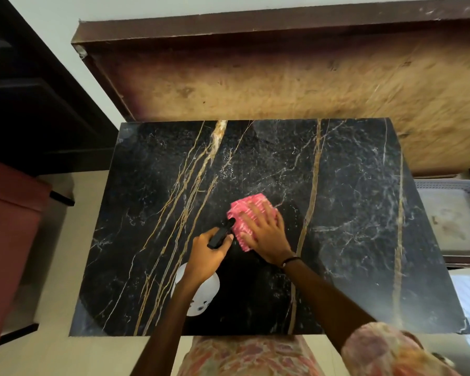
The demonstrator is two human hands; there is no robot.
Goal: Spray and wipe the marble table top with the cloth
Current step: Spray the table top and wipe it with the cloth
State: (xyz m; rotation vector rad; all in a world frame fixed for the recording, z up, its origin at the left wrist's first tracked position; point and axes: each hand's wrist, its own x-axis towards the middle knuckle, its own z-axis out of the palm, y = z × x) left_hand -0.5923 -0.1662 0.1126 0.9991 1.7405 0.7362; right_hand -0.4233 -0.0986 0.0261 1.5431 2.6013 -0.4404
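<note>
A black marble table top point(350, 213) with gold and white veins fills the middle of the head view. A folded pink cloth point(246, 210) lies on it near the centre. My right hand point(263, 232) presses flat on the cloth with straight, spread fingers. Just to its left, my left hand point(209, 256) grips a spray bottle by its black trigger head point(221, 233). The bottle's white body point(201, 299) shows below my wrist, partly hidden by my forearm. Fine spray droplets speckle the marble above the cloth.
A brown wooden board point(282, 77) leans against the wall behind the table. A red-brown box point(8, 226) stands on the floor at the left. A white perforated tray point(451, 215) sits to the right of the table.
</note>
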